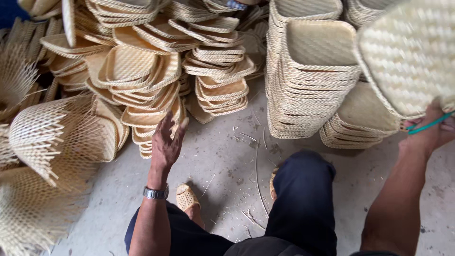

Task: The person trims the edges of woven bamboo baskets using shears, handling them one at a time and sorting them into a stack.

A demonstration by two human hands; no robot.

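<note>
Left hand [167, 142] spread, reaching to slumped tray pile [151, 102] | right hand [429, 132] clasping lifted woven tray [407, 57] (blurred) | neat stacks [308, 80] stand done; loose heap remains, seemingly.

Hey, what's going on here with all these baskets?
A seated person is working among heaps of pale woven bamboo trays. The left hand, with a metal wristwatch on its wrist, reaches open toward the leaning tray pile. The right hand holds up one square woven tray by its edge, with a green band across the fingers. A neat nested stack stands on the concrete floor.
</note>
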